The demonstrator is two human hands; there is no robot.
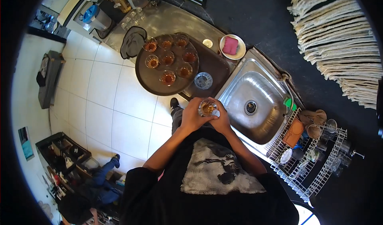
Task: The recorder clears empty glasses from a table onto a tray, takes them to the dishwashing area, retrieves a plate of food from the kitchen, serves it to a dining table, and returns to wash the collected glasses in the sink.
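Observation:
In front of my chest, my left hand [191,116] and my right hand [221,119] close around a clear glass [207,106] with amber liquid in it. A small pale piece [216,113], too small to identify, shows by my right thumb. Just beyond my hands is a round brown serving tray [143,78] bearing several glasses of reddish-brown drink [167,78]. It overlaps a dark rectangular tray [215,56], where a clear glass dish [203,80] stands apart from the filled glasses.
To my right are a steel sink [266,123] and a white wire dish rack [317,177]. A bowl [222,50] holds a pink sponge [230,45]. A dark cloth [133,42] and lidded pitchers [101,18] stand along the steel counter [176,18]. Another person [101,183] is behind, lower left.

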